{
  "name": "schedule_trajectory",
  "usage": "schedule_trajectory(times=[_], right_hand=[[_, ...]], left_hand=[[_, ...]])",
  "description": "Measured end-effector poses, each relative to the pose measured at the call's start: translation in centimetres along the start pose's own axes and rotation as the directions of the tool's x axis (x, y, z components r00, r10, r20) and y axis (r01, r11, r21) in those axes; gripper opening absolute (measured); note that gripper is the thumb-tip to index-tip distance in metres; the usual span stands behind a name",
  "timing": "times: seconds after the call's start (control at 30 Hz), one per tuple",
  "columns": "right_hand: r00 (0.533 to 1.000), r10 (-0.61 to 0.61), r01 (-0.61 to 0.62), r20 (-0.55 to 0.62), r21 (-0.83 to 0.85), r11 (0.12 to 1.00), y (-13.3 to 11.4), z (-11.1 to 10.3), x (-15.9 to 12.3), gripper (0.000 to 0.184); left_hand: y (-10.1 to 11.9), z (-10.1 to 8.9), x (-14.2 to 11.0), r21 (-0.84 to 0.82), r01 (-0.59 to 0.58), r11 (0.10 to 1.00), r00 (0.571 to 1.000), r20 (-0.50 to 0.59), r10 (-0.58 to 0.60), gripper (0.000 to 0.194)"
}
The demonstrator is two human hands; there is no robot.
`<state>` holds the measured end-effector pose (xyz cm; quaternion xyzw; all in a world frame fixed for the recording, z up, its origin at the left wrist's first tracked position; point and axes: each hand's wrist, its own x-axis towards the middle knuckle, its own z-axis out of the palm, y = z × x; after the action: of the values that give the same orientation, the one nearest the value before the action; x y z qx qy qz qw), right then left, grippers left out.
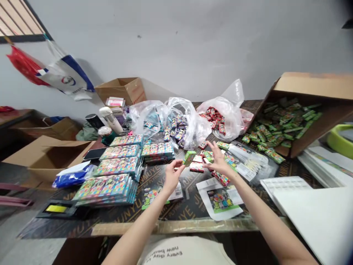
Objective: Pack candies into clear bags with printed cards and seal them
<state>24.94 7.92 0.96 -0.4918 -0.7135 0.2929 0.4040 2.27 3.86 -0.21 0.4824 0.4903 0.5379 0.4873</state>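
My left hand [172, 177] pinches a small green box [189, 158] between thumb and fingertips, above the table. To its right my right hand [220, 162] has its fingers apart, over a loose group of small packs. Among them are a green pack [209, 156], a red pack [196, 167] and another red pack [220, 178]; whether its fingertips touch any of them I cannot tell. Below the left hand lies a printed pouch [151, 195], partly hidden by my forearm. A white-edged pouch with a dark printed label [220, 200] lies before my right forearm.
Stacks of colourful packs [106, 187] stand at left. Behind are clear bags with purple packs [179, 127] and red packs [215, 119]. A tipped carton [311, 82] at right holds many green packs. Clear pouches [248, 162] and white sheets [311, 206] lie right.
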Motion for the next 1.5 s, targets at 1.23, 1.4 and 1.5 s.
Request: schedule_trajectory(times=[1.23,1.4,1.5], right_hand=[[0.918,-0.128,0.119,0.377,0.045,0.992,-0.9,9.3,-8.0,0.077],[0.993,0.097,-0.117,0.074,0.353,0.928,-3.2,11.1,-7.3,0.081],[0.96,0.277,-0.186,-0.042,0.644,0.742,-5.9,13.2,-6.2,0.072]], left_hand=[[-4.6,-11.1,-6.2,0.706,-0.47,0.529,0.859,0.503,0.093,0.101],[-3.2,-9.7,-5.5,0.718,-0.33,0.613,0.944,0.269,0.194,0.093],[-2.7,-8.0,-4.9,0.617,-0.197,0.762,0.977,0.055,0.208,0.091]])
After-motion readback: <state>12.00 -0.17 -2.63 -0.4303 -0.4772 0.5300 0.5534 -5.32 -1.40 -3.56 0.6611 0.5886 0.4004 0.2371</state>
